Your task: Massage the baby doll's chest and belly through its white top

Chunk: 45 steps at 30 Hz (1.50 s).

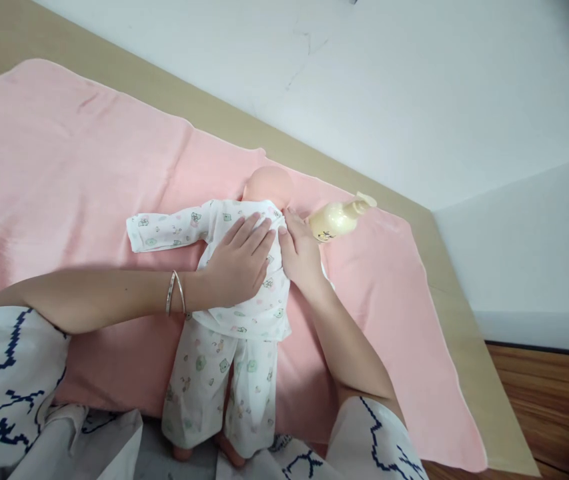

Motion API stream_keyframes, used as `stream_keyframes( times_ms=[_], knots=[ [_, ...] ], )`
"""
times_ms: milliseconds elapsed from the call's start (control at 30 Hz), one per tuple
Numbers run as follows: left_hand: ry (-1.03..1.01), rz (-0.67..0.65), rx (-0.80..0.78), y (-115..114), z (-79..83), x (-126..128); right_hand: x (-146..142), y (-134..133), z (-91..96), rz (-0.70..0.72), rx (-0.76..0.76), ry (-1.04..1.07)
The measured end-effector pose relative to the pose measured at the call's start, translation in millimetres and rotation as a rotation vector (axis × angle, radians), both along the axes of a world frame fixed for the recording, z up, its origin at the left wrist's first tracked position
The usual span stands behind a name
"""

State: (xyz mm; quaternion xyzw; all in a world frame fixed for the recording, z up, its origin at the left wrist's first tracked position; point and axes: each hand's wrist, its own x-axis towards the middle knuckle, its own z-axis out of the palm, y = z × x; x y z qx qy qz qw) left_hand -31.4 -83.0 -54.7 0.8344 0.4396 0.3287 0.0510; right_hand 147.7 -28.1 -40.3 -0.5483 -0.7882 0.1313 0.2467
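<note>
**Both hands flat on the dressed doll**

Left hand and right hand lie open, pressing the doll on the pink blanket. Shirt and trousers are already on; smoothing near the collar seems unfinished. Yellow bottle lies just beside, right.

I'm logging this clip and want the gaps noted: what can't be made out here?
Head view only:
- Front of the baby doll in printed white pyjamas: it lies face down.
- Its right-hand sleeve: behind the right hand.
- Doll's back: partly under the left hand.
- Pale yellow pump bottle: label too small.
</note>
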Motion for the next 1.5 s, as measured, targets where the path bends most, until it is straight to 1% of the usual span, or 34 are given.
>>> stream_keyframes(
  times_ms=[67, 133, 233, 300, 367, 433, 567, 633, 667, 700, 767, 867, 933, 967, 1033, 1167, 1233, 1300, 1433, 1500],
  knots=[
    [0.000, 0.008, -0.038, 3, 1.3, -2, -7, -15, 2.7, -0.017, 0.004, -0.050],
    [0.004, 0.064, -0.117, 15, 4.6, -6, -17, -38, 4.2, 0.010, 0.029, -0.111],
    [0.053, 0.177, -0.264, 38, 10.5, -13, -29, -73, 5.3, 0.150, 0.093, -0.197],
    [0.083, 0.235, -0.318, 46, 12.6, -16, -32, -86, 5.9, 0.241, 0.107, -0.218],
    [0.086, 0.247, -0.287, 44, 12.3, -16, -29, -84, 6.0, 0.280, 0.082, -0.178],
    [0.087, 0.202, -0.185, 34, 10.6, -15, -23, -69, 4.6, 0.242, 0.022, -0.102],
    [0.157, 0.058, 0.010, 8, 7.7, -14, -7, -25, -0.7, 0.035, -0.091, -0.026],
    [0.177, 0.009, 0.053, 1, 8.6, -14, -4, -12, -1.6, -0.041, -0.106, -0.016],
    [0.176, -0.008, 0.058, 0, 9.7, -14, -4, -11, -1.1, -0.064, -0.104, -0.019],
    [0.167, -0.011, 0.048, 1, 11.1, -15, -6, -13, -0.2, -0.079, -0.096, -0.029],
    [0.144, 0.028, -0.015, 8, 14.6, -18, -12, -26, 2.2, -0.081, -0.053, -0.078],
    [0.147, 0.126, -0.150, 28, 19.2, -24, -23, -53, 4.8, -0.011, 0.077, -0.170],
    [0.170, 0.165, -0.201, 39, 21.3, -27, -26, -63, 5.5, 0.041, 0.146, -0.187],
    [0.181, 0.178, -0.209, 42, 22.1, -27, -25, -63, 5.8, 0.059, 0.152, -0.179],
    [0.197, 0.192, -0.191, 39, 23.5, -25, -20, -51, 6.2, 0.074, 0.105, -0.137],
    [0.275, 0.185, -0.091, 9, 26.0, -14, -4, -13, 5.7, 0.003, -0.038, -0.051],
    [0.334, 0.174, -0.051, -1, 27.2, -10, -2, -7, 5.0, -0.024, -0.054, -0.059],
    [0.335, 0.174, -0.033, 1, 28.4, -12, -7, -17, 4.5, -0.005, -0.022, -0.082],
    [0.234, 0.204, -0.104, 30, 28.3, -22, -23, -51, 4.3, 0.143, 0.083, -0.129],
    [0.206, 0.221, -0.141, 40, 26.5, -24, -25, -55, 4.3, 0.183, 0.086, -0.126]
  ],
)
